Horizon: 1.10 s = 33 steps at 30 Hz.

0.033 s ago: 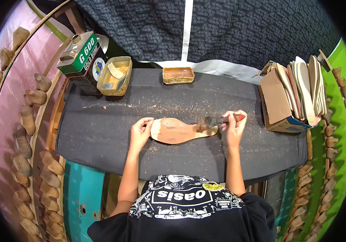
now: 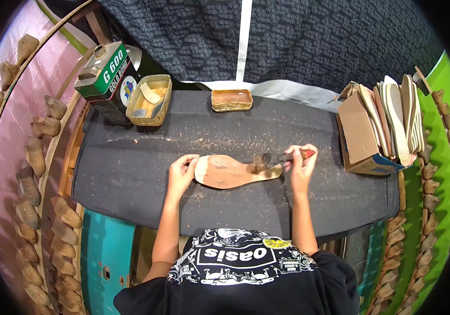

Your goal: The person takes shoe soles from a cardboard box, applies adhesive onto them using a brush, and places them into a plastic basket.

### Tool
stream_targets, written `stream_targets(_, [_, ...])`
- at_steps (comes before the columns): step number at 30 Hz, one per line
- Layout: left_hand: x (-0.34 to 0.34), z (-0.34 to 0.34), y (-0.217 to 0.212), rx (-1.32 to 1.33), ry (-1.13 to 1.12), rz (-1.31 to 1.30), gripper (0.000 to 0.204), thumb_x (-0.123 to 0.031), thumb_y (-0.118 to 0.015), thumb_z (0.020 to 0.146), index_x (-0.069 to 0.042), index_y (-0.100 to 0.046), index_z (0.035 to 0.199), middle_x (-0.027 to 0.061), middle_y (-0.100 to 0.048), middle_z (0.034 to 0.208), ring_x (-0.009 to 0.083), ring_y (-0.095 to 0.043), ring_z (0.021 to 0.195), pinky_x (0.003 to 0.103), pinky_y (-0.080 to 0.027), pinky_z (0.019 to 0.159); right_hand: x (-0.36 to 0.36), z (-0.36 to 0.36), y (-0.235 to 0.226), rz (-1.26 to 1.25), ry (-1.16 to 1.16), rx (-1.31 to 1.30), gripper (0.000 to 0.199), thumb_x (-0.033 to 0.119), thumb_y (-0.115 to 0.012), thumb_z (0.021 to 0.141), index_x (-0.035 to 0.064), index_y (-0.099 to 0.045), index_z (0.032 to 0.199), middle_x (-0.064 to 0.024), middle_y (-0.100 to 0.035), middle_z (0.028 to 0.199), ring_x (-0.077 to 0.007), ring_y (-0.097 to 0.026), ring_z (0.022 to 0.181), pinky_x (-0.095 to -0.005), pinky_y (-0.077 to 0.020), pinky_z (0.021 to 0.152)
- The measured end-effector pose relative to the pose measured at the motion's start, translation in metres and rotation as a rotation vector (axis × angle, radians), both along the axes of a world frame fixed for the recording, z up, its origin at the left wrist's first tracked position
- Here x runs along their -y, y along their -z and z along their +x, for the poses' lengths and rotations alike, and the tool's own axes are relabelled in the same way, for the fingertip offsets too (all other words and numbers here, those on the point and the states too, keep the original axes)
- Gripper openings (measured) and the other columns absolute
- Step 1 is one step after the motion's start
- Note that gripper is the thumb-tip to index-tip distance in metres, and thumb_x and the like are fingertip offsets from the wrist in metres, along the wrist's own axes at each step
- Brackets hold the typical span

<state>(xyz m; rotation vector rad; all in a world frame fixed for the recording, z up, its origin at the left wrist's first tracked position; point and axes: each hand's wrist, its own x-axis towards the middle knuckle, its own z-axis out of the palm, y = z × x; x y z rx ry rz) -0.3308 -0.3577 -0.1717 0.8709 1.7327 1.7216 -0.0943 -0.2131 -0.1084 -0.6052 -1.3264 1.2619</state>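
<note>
A tan shoe insole [image 2: 220,174] lies lengthwise on the dark table cover, its broad end to the left and its narrow end to the right. My left hand [image 2: 183,172] pinches the broad end at its edge, fingers closed. In my right hand [image 2: 301,164] is a brush [image 2: 283,156] with a red-ended handle, gripped between thumb and fingers. Its brown bristles are over the narrower part of the insole; whether they touch it I cannot tell. The bristles hide a bit of the insole's upper edge.
A shallow tray [image 2: 232,107] of brownish stuff stands at the back. Back left are a green-and-black metal can [image 2: 105,84] and a plastic tub [image 2: 163,113] with scraps. A cardboard box [image 2: 359,131] of insoles is at right. Wooden shoe lasts [image 2: 35,157] line both sides. Shavings [image 2: 209,142] litter the cloth.
The brush in my right hand has shifted slightly left along the insole. The insole and my left hand have moved a tiny bit left.
</note>
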Motion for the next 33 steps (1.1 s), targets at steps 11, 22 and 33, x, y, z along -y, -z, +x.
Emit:
stream_targets(11, [0.007,-0.015,0.005,-0.078,-0.121,-0.018,0.017,-0.009,-0.053,0.080,0.005,-0.058,0.088,0.0037,-0.059,0.074,0.0044,-0.052,0.063,0.018,-0.042,0.054,-0.003,-0.014,0.023,-0.001,-0.184,0.113,0.024,0.000,-0.046,0.081,0.0080,-0.029,0.095,-0.0088,-0.050,0.084,-0.0077,-0.048,0.064,-0.0166,-0.0415,0.049])
stream_targets(22, [0.003,-0.012,0.010,-0.095,-0.154,-0.019,0.017,-0.010,-0.053,0.080,0.005,-0.058,0.088,0.0037,-0.060,0.073,0.0042,-0.052,0.063,0.017,-0.042,0.054,-0.003,-0.024,0.008,-0.056,-0.159,0.089,0.022,0.005,-0.047,0.082,0.0085,-0.030,0.095,-0.0091,-0.049,0.083,-0.0077,-0.048,0.053,-0.0162,-0.0415,0.043])
stream_targets(33, [0.004,-0.013,0.012,-0.114,-0.172,-0.040,0.017,-0.009,-0.052,0.080,0.005,-0.058,0.089,0.0048,-0.060,0.076,0.0047,-0.052,0.065,0.018,-0.042,0.056,-0.063,-0.004,-0.008,0.089,-0.246,0.332,0.015,0.003,-0.045,0.081,0.0074,-0.034,0.090,-0.0045,-0.049,0.075,-0.0052,-0.044,0.054,-0.0171,-0.0386,0.043])
